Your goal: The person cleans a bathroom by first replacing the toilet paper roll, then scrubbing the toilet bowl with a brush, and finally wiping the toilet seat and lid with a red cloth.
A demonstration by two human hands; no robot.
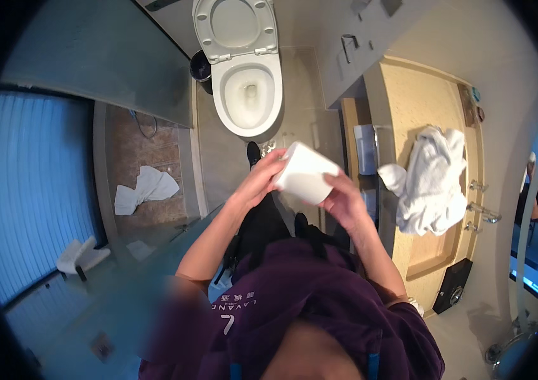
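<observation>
Between my two hands is a white cylinder that looks like a toilet paper roll, held tilted in front of my body. My left hand grips its left end. The fingers of my right hand wrap the lower right end, which is slightly blurred. Just beyond the roll stands a white toilet with its seat and lid raised. Some water sits in the bowl. Whether the roll has a core hole cannot be seen from this angle.
A pile of white towels lies over the basin of the beige counter at right. A dark waste bin stands left of the toilet. White cloth lies on the brown shower floor, behind a glass panel.
</observation>
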